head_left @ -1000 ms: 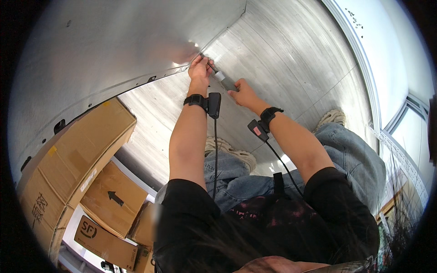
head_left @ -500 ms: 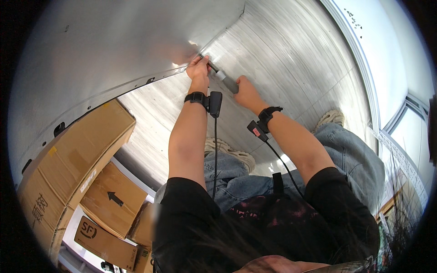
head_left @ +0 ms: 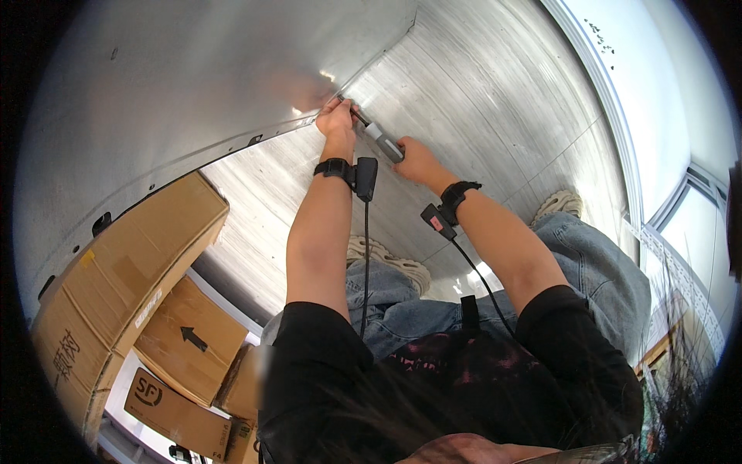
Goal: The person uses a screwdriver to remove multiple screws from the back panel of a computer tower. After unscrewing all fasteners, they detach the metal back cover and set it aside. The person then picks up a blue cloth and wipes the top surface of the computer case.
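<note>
A screwdriver with a grey handle and a dark shaft reaches up-left to the lower edge of a large grey metal panel. My right hand is closed around the end of its handle. At the other end, my left hand has its fingers pinched on the shaft close to the tip, right against the panel edge. These fingers hide the tip and whatever it touches. Both wrists wear black straps with small cabled boxes.
Brown cardboard boxes are stacked at lower left, a long one leaning beside the panel. Pale wood-look floor lies under my hands. A white cabinet or door stands at right. My shoes are on the floor nearby.
The screwdriver handle has turned about its axis, showing a different face. My right hand has shifted slightly down on it; my left hand stays at the panel edge.
</note>
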Demonstrator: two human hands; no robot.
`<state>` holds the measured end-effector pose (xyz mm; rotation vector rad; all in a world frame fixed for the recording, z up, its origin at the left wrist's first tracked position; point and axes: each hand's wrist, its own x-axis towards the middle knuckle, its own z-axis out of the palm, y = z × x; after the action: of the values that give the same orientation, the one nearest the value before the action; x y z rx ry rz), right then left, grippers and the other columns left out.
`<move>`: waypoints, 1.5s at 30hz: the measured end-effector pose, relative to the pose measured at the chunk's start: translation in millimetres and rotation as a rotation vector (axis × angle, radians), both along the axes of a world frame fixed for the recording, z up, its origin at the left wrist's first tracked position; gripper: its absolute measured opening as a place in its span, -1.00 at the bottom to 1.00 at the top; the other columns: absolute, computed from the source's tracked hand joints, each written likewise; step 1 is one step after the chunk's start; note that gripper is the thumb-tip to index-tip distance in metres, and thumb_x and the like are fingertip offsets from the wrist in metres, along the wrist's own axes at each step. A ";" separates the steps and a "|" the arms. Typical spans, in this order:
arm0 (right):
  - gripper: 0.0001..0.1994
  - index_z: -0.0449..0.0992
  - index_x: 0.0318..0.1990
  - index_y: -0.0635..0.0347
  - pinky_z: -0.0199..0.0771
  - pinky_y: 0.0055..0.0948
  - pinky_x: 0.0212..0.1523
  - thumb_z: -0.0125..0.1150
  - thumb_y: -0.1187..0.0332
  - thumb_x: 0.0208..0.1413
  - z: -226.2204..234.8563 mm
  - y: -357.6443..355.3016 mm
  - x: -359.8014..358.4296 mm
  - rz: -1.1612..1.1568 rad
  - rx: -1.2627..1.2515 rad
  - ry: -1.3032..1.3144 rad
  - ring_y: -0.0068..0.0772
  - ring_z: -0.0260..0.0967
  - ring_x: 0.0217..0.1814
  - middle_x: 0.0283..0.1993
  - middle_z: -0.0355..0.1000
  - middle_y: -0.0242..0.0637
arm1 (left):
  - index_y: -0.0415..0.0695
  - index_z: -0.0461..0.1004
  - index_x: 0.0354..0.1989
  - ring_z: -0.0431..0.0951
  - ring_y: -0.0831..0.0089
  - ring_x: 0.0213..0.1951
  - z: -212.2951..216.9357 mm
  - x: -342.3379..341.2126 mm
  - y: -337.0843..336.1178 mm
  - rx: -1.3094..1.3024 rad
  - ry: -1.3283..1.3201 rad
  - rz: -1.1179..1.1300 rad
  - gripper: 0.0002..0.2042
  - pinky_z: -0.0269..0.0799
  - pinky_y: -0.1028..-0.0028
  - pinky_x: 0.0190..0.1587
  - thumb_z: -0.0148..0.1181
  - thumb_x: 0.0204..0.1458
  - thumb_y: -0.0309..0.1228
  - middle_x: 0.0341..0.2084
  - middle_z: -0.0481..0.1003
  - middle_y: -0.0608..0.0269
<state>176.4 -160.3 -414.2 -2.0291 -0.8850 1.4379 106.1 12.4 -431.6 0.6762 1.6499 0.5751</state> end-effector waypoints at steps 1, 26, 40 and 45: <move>-0.55 0.41 -0.09 0.36 0.38 -0.22 -0.13 0.27 0.37 -0.22 1.5 1.1 0.2 0.029 -0.004 -0.036 0.02 0.40 -0.11 -0.16 0.43 0.08 | -0.28 0.38 -0.20 0.45 0.49 -0.63 0.2 0.7 0.1 -0.001 -0.007 0.006 -0.78 0.29 0.54 -0.66 0.19 -0.05 -0.63 -0.53 0.49 0.15; -0.43 0.24 0.08 0.36 0.44 -0.17 -0.16 0.22 0.49 -0.18 0.9 16.3 0.2 -0.140 -0.095 0.244 0.05 0.38 -0.13 -0.03 0.30 0.11 | -0.32 0.39 -0.24 0.40 0.53 -0.62 -1.8 -0.1 6.3 -0.013 0.071 0.015 -0.79 0.32 0.59 -0.66 0.23 -0.07 -0.63 -0.48 0.48 0.17; -0.37 0.22 0.09 0.31 0.42 -0.27 -0.20 0.33 0.41 -0.21 -6.2 9.7 2.4 0.043 0.056 -0.126 -0.06 0.38 -0.15 -0.10 0.36 0.00 | -0.27 0.41 -0.37 0.40 0.50 -0.56 -0.7 8.1 2.2 0.028 0.163 0.032 -0.85 0.34 0.49 -0.52 0.26 -0.09 -0.59 -0.52 0.44 0.25; -0.45 0.21 0.07 0.24 0.48 -0.36 -0.38 0.27 0.42 -0.14 6.1 17.7 10.8 -0.159 -0.170 0.383 -0.30 0.40 -0.25 -0.16 0.39 -0.15 | -0.28 0.36 -0.31 0.43 0.48 -0.60 -12.0 3.9 2.4 0.029 -0.020 0.107 -0.84 0.32 0.51 -0.61 0.17 -0.08 -0.65 -0.51 0.48 0.17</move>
<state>187.2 -142.6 -408.0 -1.8004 -0.4460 1.7768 110.0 14.8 -443.6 0.6041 1.6695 0.6814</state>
